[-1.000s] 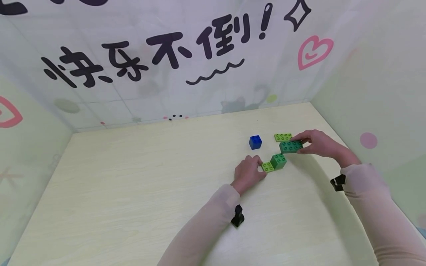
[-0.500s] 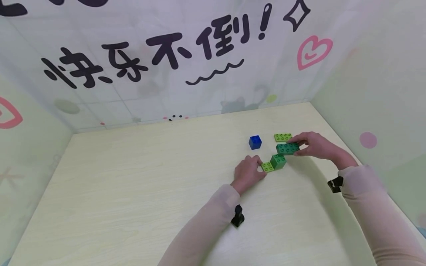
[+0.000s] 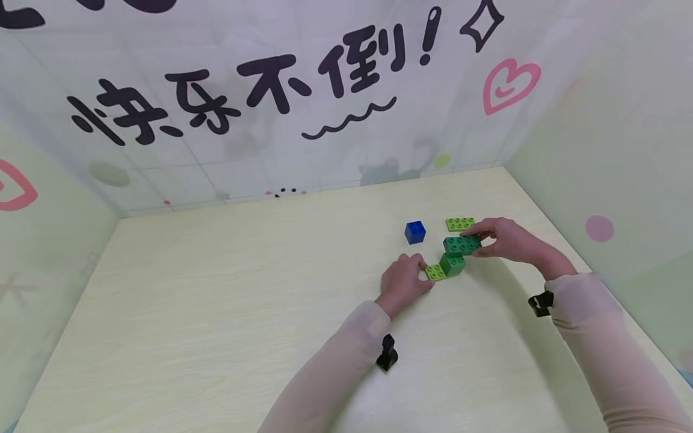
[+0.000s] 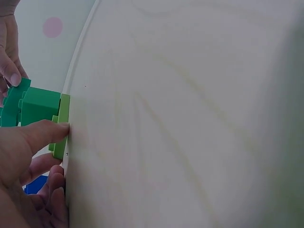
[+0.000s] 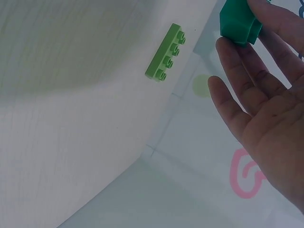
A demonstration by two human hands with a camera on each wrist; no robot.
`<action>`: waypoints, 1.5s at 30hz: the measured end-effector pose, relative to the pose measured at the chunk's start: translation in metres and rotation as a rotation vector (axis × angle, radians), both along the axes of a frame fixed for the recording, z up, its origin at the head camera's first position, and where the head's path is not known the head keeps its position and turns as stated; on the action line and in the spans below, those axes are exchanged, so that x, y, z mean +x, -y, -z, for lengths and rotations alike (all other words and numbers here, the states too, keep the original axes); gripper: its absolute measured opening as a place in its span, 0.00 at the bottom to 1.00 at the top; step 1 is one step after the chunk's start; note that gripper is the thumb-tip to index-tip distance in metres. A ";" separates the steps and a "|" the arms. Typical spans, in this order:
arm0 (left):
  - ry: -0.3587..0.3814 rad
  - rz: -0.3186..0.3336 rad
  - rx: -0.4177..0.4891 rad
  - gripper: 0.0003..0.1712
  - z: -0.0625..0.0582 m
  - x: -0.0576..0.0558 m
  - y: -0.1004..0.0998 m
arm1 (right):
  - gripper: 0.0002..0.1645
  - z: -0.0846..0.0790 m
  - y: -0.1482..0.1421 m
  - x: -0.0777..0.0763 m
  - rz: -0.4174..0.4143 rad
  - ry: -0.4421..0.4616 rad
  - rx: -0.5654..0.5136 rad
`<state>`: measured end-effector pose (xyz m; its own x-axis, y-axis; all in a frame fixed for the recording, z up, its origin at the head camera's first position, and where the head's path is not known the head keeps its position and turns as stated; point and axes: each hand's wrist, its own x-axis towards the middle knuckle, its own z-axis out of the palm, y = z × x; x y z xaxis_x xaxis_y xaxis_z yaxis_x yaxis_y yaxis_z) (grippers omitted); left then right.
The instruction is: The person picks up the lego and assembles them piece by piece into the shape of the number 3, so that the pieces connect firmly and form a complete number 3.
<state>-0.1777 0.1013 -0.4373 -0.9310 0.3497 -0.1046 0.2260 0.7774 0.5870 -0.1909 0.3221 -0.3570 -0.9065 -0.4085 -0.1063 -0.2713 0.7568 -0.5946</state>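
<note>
My left hand [image 3: 403, 281] pinches a small flat lime-green building brick [image 3: 435, 272] low on the table, thumb and finger at its ends in the left wrist view. A square mid-green brick [image 3: 452, 264] stands on one half of that flat brick, its studs partly covered. Between thumb and fingers, my right hand [image 3: 506, 240] holds a longer dark-green brick [image 3: 460, 245] by its right end. The dark-green brick's free end overlaps the top of the mid-green brick in the head view. From the right wrist view, only one end of the dark-green brick [image 5: 237, 21] shows.
A blue brick [image 3: 415, 232] sits behind my left hand. Just behind the dark-green brick lies a longer flat lime-green brick [image 3: 460, 224]. The pale wooden table [image 3: 216, 300] meets a printed backdrop [image 3: 271, 150] at the back and a side panel [image 3: 612, 180] at right.
My right hand has carried the dark-green brick left and toward me, from behind and right of the mid-green brick to over it. The left hand has stayed in place.
</note>
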 end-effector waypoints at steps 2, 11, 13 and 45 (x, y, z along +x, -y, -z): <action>-0.003 -0.003 0.000 0.20 0.000 0.000 0.000 | 0.24 0.001 0.001 0.000 -0.001 -0.001 0.000; -0.006 -0.007 0.002 0.20 0.001 0.001 -0.001 | 0.24 0.005 0.004 0.001 -0.016 0.000 -0.020; -0.003 -0.006 0.002 0.20 0.001 0.002 -0.001 | 0.24 0.005 0.005 0.001 -0.018 0.002 -0.022; -0.010 0.003 0.010 0.19 0.000 0.001 0.002 | 0.24 0.002 0.013 0.007 -0.024 -0.008 0.001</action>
